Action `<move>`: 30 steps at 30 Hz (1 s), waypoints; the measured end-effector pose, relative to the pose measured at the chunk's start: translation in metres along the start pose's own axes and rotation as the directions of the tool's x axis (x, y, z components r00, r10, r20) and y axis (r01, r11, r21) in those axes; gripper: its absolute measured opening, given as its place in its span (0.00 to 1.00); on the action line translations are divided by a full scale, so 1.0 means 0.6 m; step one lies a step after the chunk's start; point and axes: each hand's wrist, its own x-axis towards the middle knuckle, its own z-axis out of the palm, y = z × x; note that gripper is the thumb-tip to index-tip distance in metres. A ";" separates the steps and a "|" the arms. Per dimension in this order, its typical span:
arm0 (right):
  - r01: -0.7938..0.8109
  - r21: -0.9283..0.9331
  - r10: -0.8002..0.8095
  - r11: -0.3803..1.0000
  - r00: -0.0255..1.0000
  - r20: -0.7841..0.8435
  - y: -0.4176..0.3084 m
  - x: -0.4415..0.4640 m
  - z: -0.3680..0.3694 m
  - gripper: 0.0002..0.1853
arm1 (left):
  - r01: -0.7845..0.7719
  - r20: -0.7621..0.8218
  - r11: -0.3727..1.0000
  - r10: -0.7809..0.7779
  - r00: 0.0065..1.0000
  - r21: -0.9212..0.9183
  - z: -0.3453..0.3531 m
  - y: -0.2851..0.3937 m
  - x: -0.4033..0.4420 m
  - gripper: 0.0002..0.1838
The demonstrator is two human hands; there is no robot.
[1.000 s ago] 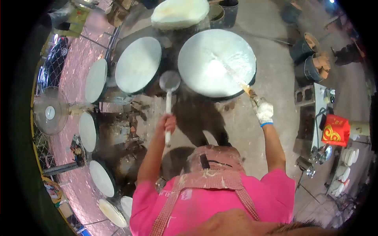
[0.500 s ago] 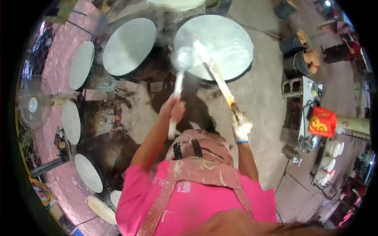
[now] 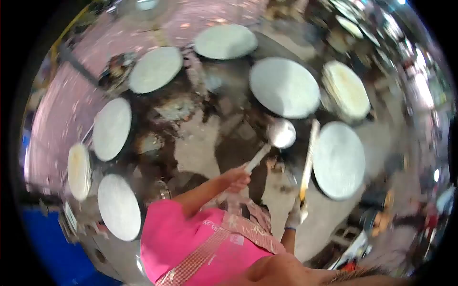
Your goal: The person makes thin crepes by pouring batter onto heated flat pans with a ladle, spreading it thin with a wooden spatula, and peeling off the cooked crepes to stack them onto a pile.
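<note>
My bare left hand (image 3: pixel 235 179) is closed around the pale handle of a ladle (image 3: pixel 282 134), whose round bowl is tilted up in front of me. My right hand (image 3: pixel 296 213), in a white glove, grips the dark end of a long flat wooden stick (image 3: pixel 309 159). The stick points forward, just left of a round griddle (image 3: pixel 338 160) with a white surface. Beyond the ladle sits another white-covered griddle (image 3: pixel 285 87). A stack of thin flat rounds (image 3: pixel 347 90) lies between and behind these two.
More white-topped griddles curve round to the left, one at the far side (image 3: pixel 225 42) and one near my left elbow (image 3: pixel 119 207). A second stack of rounds (image 3: pixel 79 171) is at the left. Concrete blocks (image 3: pixel 344 235) are at the lower right.
The view has turned left. The stick has come off the griddle surface and now stands beside its edge. The ladle has swung away from that griddle, toward the one on its left.
</note>
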 end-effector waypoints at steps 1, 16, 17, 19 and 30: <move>-0.120 0.093 0.117 0.988 0.993 0.029 -0.012 0.006 0.015 0.16 | -0.098 -0.151 0.994 0.103 0.983 0.046 0.023 -0.006 -0.040 0.12; 0.564 -0.082 -0.273 0.821 0.515 0.812 -0.343 0.160 0.536 0.20 | -0.682 -0.266 0.624 0.632 0.728 -0.382 -0.172 -0.085 -0.276 0.16; 0.664 -0.032 -0.383 0.747 0.469 0.796 -0.374 0.178 0.586 0.21 | -0.736 -0.347 0.539 0.654 0.672 -0.409 -0.149 -0.067 -0.281 0.15; 0.734 0.019 -0.482 0.678 0.425 0.766 -0.395 0.231 0.708 0.22 | -0.827 -0.506 0.345 0.666 0.549 -0.443 -0.081 -0.040 -0.289 0.13; 0.963 -0.093 -0.460 0.254 0.205 0.864 -0.505 0.281 0.838 0.18 | -0.940 -0.595 0.023 0.769 0.235 -0.341 -0.109 -0.006 -0.324 0.16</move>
